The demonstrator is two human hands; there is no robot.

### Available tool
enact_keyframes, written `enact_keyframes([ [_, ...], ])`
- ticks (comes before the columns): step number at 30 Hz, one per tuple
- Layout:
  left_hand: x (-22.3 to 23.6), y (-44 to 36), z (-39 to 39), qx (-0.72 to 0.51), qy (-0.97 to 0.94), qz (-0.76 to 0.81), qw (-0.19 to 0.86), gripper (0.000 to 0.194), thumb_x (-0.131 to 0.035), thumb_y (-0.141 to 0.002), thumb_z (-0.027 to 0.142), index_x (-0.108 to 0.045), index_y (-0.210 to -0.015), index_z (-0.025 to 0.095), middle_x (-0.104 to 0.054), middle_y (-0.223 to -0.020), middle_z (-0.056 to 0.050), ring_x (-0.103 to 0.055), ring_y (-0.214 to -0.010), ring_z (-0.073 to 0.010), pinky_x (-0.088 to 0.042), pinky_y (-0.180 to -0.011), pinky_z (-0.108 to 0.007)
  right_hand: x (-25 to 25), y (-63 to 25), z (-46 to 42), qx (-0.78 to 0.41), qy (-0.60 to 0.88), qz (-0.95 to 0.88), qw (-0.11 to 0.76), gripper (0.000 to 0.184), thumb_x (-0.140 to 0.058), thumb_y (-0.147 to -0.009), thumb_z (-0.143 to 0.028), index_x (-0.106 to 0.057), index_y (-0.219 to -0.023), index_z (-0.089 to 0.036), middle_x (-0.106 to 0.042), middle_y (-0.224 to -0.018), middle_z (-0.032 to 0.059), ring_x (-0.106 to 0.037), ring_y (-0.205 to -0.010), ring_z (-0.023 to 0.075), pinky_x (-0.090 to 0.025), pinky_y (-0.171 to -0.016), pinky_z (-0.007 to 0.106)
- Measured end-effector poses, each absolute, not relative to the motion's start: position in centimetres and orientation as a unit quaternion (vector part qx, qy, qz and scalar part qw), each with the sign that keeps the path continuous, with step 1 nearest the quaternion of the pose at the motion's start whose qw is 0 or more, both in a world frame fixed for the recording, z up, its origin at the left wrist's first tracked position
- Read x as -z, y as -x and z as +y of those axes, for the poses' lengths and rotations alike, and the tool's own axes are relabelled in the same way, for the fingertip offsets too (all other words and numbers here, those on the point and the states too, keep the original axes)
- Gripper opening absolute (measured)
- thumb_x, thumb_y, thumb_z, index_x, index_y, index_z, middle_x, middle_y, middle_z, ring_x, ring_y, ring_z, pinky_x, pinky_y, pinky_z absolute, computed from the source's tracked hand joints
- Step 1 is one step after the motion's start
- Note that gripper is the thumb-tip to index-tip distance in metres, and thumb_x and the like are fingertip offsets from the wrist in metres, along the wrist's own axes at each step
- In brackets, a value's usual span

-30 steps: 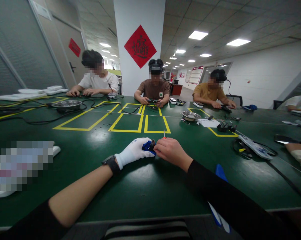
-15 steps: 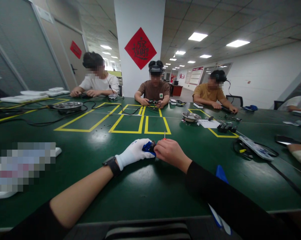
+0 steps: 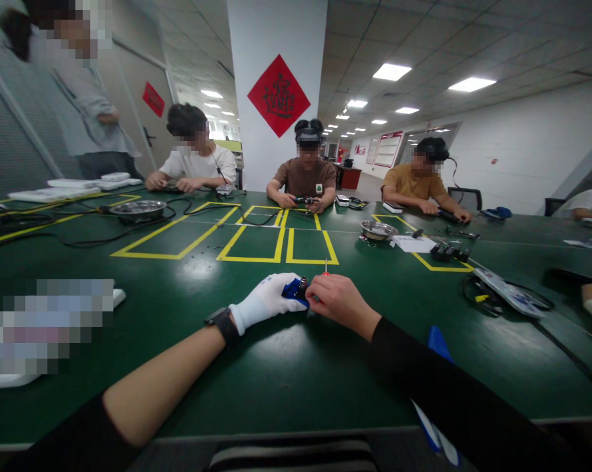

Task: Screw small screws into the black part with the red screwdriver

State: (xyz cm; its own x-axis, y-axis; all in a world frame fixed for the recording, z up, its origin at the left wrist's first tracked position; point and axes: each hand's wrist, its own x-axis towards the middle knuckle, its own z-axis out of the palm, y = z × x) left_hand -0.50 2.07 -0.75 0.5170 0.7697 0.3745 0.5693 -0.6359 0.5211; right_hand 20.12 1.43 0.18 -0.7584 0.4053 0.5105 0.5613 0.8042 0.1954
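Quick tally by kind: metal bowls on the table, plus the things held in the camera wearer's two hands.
Metal bowls: 2
Dark part, left hand: 1
Red tool, right hand: 1
Total: 4

Ceiling lights (image 3: 392,72), glare (hazy) on tabletop (image 3: 276,400)

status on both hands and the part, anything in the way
Gloved left hand holds small dark part. Bare right hand beside it, holding likely screwdriver, shaft up. Nothing visible blocking either hand.
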Motion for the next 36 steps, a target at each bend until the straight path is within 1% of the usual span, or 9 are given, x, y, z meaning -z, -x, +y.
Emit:
enact_keyframes([
  [18, 0.71, 0.53, 2.04, -0.299, -0.853, 0.394, 0.167, 0.032, -0.072, -0.07, 0.04, -0.062, -0.09, 0.018, -0.064, -0.086, -0.001, -0.059, -0.08, -0.0187, -0.044, -0.073, -0.027, -0.37, -20.3, 1.38, 0.147, 0.267, -0.924, 0.231, 0.01, -0.052, -0.087, -0.019, -0.061, -0.084, -0.017, -0.064, -0.083, 0.004, -0.056, -0.075, 0.0145, -0.037, -0.069, 0.026],
  [27, 0.67, 0.53, 2.02, -0.295, -0.853, 0.393, 0.176, 0.031, -0.071, -0.07, 0.038, -0.063, -0.092, 0.018, -0.065, -0.088, -0.001, -0.059, -0.082, -0.0191, -0.045, -0.076, -0.028, -0.09, -20.14, 1.55, 0.164, 0.257, -0.925, 0.224, 0.01, -0.052, -0.088, -0.019, -0.061, -0.085, -0.017, -0.063, -0.081, 0.0044, -0.056, -0.074, 0.0148, -0.036, -0.068, 0.026],
  [36, 0.78, 0.56, 2.04, -0.305, -0.854, 0.381, 0.181, 0.031, -0.071, -0.071, 0.04, -0.063, -0.091, 0.018, -0.065, -0.087, 0.0, -0.06, -0.08, -0.018, -0.045, -0.074, -0.027, -0.57, -20.27, 1.43, 0.172, 0.25, -0.934, 0.188, 0.013, -0.05, -0.091, -0.022, -0.062, -0.091, -0.018, -0.065, -0.088, 0.0051, -0.057, -0.08, 0.0159, -0.036, -0.07, 0.028],
])
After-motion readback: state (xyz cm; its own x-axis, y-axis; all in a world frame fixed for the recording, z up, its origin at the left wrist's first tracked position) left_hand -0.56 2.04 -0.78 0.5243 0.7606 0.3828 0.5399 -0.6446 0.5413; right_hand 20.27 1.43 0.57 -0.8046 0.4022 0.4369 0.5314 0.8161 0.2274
